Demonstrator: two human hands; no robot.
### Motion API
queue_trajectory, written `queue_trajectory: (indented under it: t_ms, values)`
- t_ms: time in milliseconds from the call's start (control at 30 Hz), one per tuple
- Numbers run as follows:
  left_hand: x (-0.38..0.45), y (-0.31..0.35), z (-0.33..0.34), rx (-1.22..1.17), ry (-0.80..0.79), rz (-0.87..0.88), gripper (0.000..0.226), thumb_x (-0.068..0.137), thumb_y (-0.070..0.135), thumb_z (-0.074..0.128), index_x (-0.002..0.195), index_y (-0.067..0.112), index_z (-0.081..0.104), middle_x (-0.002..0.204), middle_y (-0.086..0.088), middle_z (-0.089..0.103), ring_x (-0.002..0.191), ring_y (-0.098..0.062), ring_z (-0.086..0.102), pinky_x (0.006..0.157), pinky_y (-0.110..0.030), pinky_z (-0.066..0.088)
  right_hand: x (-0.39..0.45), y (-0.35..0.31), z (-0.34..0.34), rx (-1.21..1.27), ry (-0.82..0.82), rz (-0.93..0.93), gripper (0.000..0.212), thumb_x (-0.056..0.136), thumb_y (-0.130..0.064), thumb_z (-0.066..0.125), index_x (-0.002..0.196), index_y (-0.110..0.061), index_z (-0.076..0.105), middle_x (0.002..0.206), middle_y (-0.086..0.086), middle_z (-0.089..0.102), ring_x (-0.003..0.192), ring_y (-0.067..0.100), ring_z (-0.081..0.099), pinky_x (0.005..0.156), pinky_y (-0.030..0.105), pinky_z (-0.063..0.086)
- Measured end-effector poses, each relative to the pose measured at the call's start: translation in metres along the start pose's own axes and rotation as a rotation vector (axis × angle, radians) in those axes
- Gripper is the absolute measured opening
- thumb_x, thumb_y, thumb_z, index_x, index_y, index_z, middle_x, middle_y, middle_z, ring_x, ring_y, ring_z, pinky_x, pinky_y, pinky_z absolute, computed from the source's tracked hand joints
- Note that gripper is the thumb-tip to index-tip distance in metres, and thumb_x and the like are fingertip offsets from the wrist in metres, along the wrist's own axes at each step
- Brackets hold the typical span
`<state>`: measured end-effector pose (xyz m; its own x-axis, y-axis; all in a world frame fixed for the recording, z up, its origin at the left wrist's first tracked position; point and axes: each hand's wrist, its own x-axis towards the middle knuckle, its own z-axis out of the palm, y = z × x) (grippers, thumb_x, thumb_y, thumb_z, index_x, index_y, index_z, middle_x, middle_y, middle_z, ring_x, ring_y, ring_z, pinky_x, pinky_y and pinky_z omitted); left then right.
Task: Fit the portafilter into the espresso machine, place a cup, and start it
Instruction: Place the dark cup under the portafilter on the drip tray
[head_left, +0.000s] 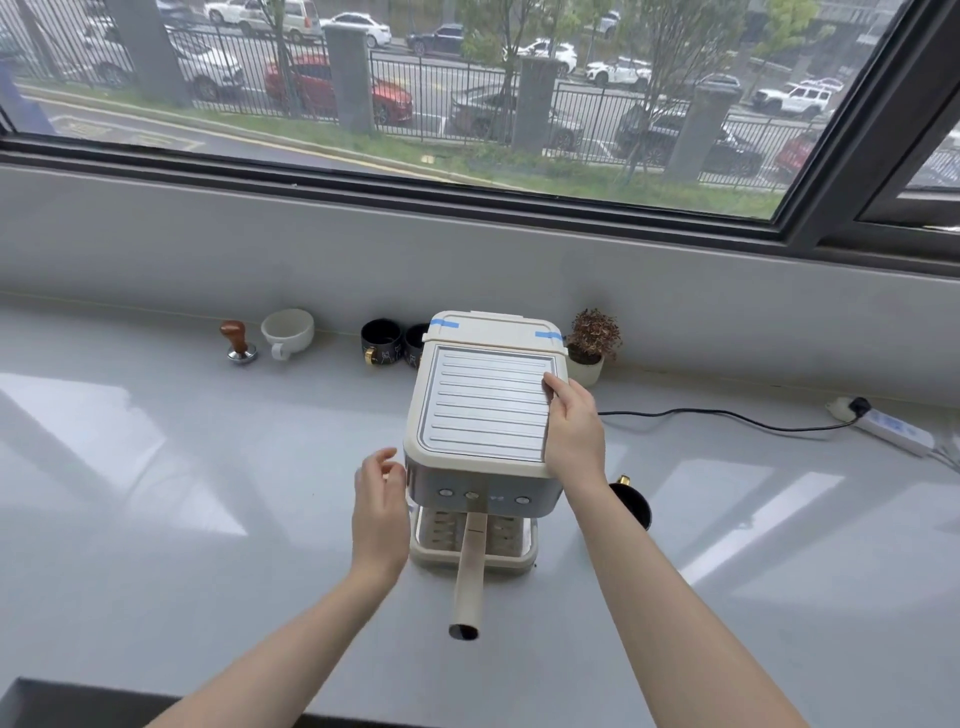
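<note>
The cream espresso machine (483, 415) stands on the pale grey countertop (156, 467) under the window, its ribbed top tray facing up and its front button row (483, 494) facing the person. The right hand (574, 431) lies flat on the machine's right top edge, fingers together and pressed down, steadying the body; it grips nothing. The left hand (380, 514) hovers just beside the machine's left front corner, fingers loosely apart and empty.

The portafilter (470, 566) already sits under the group head, its cream handle pointing straight out toward the person over the drip tray (426, 551). That centred handle suggests it is locked, though the lugs themselves are hidden beneath the housing, so I cannot tell for certain.

The drip tray is bare of any cup, so the cup is the step in hand. A black cup with a gold handle (631, 501) stands just to the machine's right, partly behind the right forearm; it is the nearest choice. A white cup (287, 330) and two more black cups (384, 340) stand at the back wall, near the tamper (239, 340).

To do it well: keep the machine braced, slide the cup in low from the side beneath the handle, and centre it under the spouts before pressing any button
</note>
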<state>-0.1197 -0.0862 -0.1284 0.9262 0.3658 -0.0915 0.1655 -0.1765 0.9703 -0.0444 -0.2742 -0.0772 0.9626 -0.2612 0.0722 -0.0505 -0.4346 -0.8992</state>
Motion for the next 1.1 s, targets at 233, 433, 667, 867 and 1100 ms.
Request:
queue_trajectory:
  t_ms: [233,433,667,867,1100]
  values:
    - [0.021,0.029,0.01,0.155,-0.041,0.483,0.039,0.089,0.037,0.033,0.123,0.026,0.05,0.133,0.011,0.046,0.128,-0.007,0.043,0.102,-0.027,0.038,-0.001,0.002,0.001,0.011,0.013,-0.026,0.035,0.099,-0.018,0.033,0.125,-0.02,0.057,0.14,-0.002,0.046,0.115,0.012,0.048,0.091,0.02,0.031]
    - [0.031,0.016,0.006,0.22,0.0,0.604,0.038,0.089,0.031,0.029,0.116,0.023,0.055,0.139,0.002,0.048,0.126,-0.01,0.046,0.088,-0.027,0.044,0.004,0.019,-0.02,0.187,-0.075,-0.078,0.029,0.094,-0.017,0.045,0.116,-0.021,0.063,0.122,-0.008,0.059,0.109,0.006,0.054,0.089,0.018,0.041]
    - [0.033,0.011,0.011,0.178,0.029,0.601,0.045,0.089,0.03,0.026,0.115,0.016,0.06,0.139,-0.003,0.049,0.122,0.008,0.041,0.089,-0.006,0.037,0.038,0.135,-0.08,-0.374,-0.039,0.157,0.04,0.086,-0.004,0.039,0.115,-0.021,0.061,0.119,0.003,0.065,0.109,0.026,0.059,0.087,0.036,0.045]
    - [0.035,0.009,0.017,0.133,0.054,0.609,0.045,0.089,0.029,0.025,0.114,0.015,0.06,0.137,-0.008,0.049,0.127,-0.013,0.045,0.097,-0.01,0.036,0.053,0.203,-0.087,-0.744,-0.382,0.121,0.047,0.087,-0.003,0.04,0.124,-0.028,0.055,0.142,-0.004,0.045,0.125,0.021,0.047,0.095,0.034,0.042]
    - [0.036,0.01,0.023,0.106,0.069,0.61,0.047,0.09,0.028,0.024,0.113,0.008,0.06,0.134,-0.004,0.048,0.128,-0.016,0.045,0.103,-0.018,0.034,0.077,0.216,-0.075,-0.836,-0.49,0.18,0.034,0.093,-0.018,0.041,0.126,-0.017,0.049,0.12,0.013,0.058,0.105,0.032,0.057,0.084,0.036,0.047]
